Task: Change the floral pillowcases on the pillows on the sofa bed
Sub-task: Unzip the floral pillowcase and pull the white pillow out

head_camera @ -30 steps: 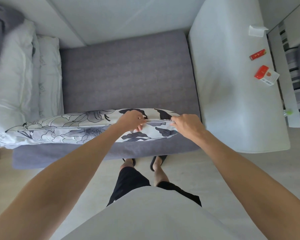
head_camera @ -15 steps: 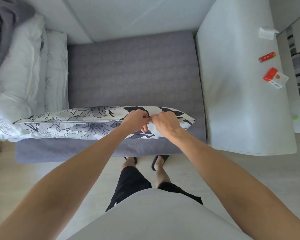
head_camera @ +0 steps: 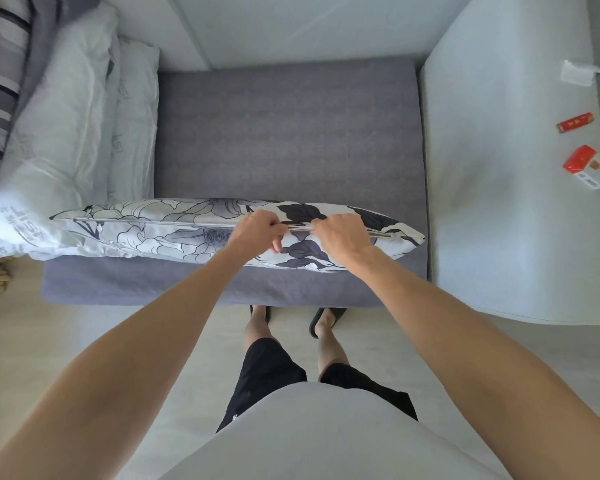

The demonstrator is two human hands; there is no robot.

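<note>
The floral pillow (head_camera: 160, 230) lies along the near edge of the grey sofa bed (head_camera: 288, 133). Left hand (head_camera: 257, 230) and right hand (head_camera: 342, 235) pinch its top seam, fingers curled. White pillows (head_camera: 70, 133) lie far left; red boxes (head_camera: 584, 161) rest right.

Fingertips of the left hand (head_camera: 257, 228) and right hand (head_camera: 340, 233) are being hidden in the seam of the floral pillowcase (head_camera: 174, 230); the zipper pull cannot be told. Striped bedding (head_camera: 0, 81) is being cut off at the left edge. Print on the red box (head_camera: 584, 164) is too small.
</note>
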